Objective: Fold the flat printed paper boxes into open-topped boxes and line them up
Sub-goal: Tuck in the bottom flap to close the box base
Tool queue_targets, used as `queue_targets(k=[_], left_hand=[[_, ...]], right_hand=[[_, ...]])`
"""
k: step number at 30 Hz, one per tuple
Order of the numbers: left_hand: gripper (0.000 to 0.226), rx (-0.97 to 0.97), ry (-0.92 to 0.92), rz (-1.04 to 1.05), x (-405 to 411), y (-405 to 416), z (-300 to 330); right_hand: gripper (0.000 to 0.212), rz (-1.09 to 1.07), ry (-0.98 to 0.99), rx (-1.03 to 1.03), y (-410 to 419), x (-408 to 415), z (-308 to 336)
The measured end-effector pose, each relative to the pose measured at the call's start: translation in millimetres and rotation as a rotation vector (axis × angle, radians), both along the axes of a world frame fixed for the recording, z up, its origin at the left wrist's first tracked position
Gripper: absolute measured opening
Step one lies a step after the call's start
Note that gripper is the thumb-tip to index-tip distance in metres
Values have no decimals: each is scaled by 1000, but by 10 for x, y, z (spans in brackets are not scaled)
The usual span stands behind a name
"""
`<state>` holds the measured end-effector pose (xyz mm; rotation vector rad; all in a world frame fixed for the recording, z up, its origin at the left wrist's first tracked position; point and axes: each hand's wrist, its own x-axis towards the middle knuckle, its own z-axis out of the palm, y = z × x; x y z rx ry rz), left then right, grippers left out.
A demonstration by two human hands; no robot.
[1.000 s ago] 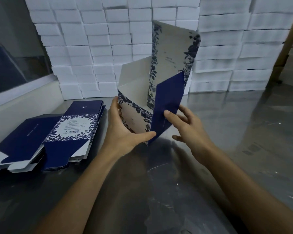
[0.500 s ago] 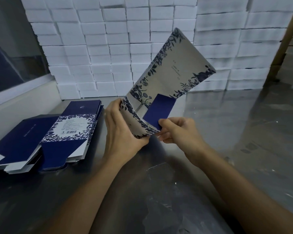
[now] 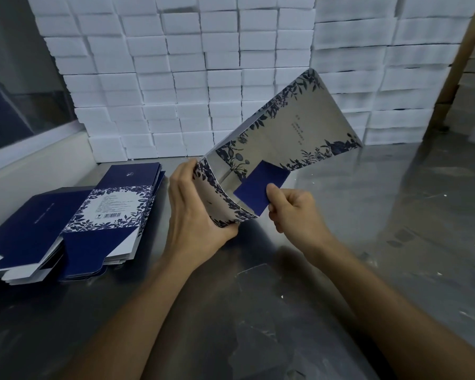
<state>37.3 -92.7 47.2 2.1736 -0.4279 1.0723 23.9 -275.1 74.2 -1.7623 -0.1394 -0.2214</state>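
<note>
Hands (image 3: 195,215) (image 3: 294,209) grip tilted box (image 3: 285,133); flap (image 3: 258,187) pinched.

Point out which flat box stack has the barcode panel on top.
The right-hand stack, nearer the left hand: its top shows a white floral-bordered barcode panel. The left stack is topped plain navy.

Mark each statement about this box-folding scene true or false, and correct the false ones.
1. Both hands hold the printed box. True.
2. The right hand pinches a red flap. False: the flap is dark blue.
3. The pile of flat boxes lies to the person's left. True.
4. The left hand rests flat on the table. False: it grips the box's lower end.
5. Folded boxes stand lined up on the table. False: none are visible.
</note>
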Motion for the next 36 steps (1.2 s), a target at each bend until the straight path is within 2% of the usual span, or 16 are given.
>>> queue_targets(k=[7, 13, 20, 27, 30, 33, 36], left_hand=[[125, -13, 15, -27, -17, 6, 20], [124, 7, 28, -84, -43, 26, 34], [124, 3, 30, -152, -19, 57, 36], [128, -54, 53, -195, -24, 26, 30], [128, -127, 42, -184, -35, -32, 16], [131, -235, 45, -100, -64, -141, 13], [122, -274, 72, -72, -73, -216, 21]], right_hand=[[54, -32, -7, 31, -9, 24, -11], [45, -124, 48, 122, -92, 77, -10], [54, -128, 61, 189, -128, 76, 4], [42, -166, 48, 223, -162, 88, 6], [43, -141, -8, 222, -134, 49, 44], [39, -1, 13, 178, -44, -26, 89], [54, 114, 9, 163, 27, -81, 76]])
